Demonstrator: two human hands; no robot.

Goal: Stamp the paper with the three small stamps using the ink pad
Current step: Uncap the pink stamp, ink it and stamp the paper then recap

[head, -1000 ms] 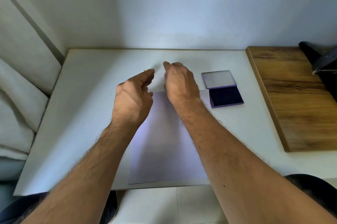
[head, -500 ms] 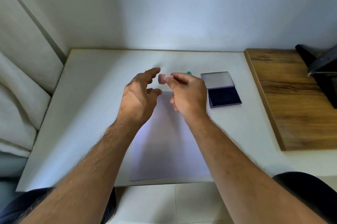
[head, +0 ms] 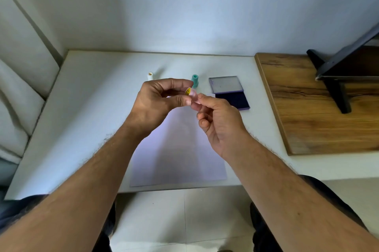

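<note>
Both hands' fingers (head: 185, 101) pinching pink stamp (head: 192, 94)

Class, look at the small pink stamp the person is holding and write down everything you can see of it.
The pink stamp is a small, pale pink piece that looks like plastic, with a round yellow sticker on the end turned toward the left hand. It is held in the air above the far end of the paper, lying roughly sideways. Both hands hold it: the left hand's fingertips at the sticker end, the right hand pinching the other end. Its stamping face is hidden.
</note>
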